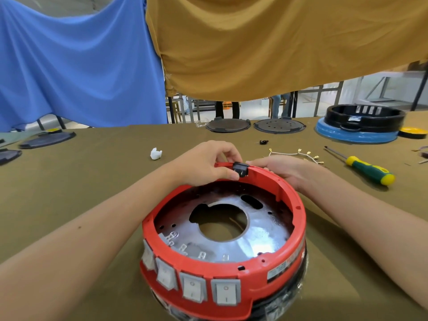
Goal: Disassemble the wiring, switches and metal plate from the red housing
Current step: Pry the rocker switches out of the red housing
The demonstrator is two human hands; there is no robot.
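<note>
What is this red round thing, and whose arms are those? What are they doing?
The picture comes from a camera worn on a person's head, so you see their own two arms reaching forward. They are taking apart the red housing, a ring-shaped shell standing on a table covered in an olive cloth. Inside it lies a shiny metal plate with a big hole in the middle. Along the near side sit four white switches. At the far rim, the left hand pinches a small black part set in the red wall, and the right hand rests on the rim beside it. Loose on the cloth are a bundle of white wires, a screwdriver with a green and yellow handle, a small white piece and some dark round lids farther back.
</note>
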